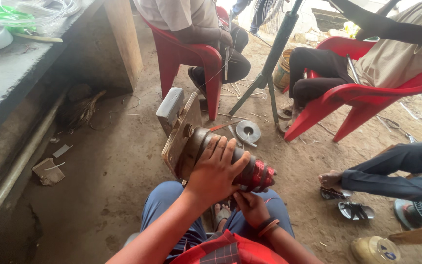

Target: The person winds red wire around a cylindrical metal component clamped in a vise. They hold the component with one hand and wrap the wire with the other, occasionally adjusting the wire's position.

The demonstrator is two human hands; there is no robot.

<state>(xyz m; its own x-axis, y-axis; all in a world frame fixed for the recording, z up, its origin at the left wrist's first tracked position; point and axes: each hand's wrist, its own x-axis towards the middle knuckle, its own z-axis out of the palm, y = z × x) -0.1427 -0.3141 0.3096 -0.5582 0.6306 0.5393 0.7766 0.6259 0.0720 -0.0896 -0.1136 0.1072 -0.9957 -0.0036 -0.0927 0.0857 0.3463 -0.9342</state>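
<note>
A dark cylinder (pixel 199 142) lies across my lap, fixed at its far end to a wooden board (pixel 178 139). Red copper wire is wound into a coil (pixel 260 176) around its near end. My left hand (pixel 215 171) lies over the top of the cylinder with fingers spread, holding it down. My right hand (pixel 251 206), with a dark bracelet at the wrist, reaches up from below. Its fingers are closed against the underside of the red coil. Part of the cylinder is hidden under my left hand.
A grey metal block (pixel 170 103) stands behind the board and a round metal disc (pixel 248 131) lies on the dirt floor. Two people sit on red plastic chairs (pixel 367 95) ahead, with a black pole (pixel 275 51) between them. Another person's legs (pixel 391 171) stretch in from the right. A concrete bench (pixel 15 73) runs along the left.
</note>
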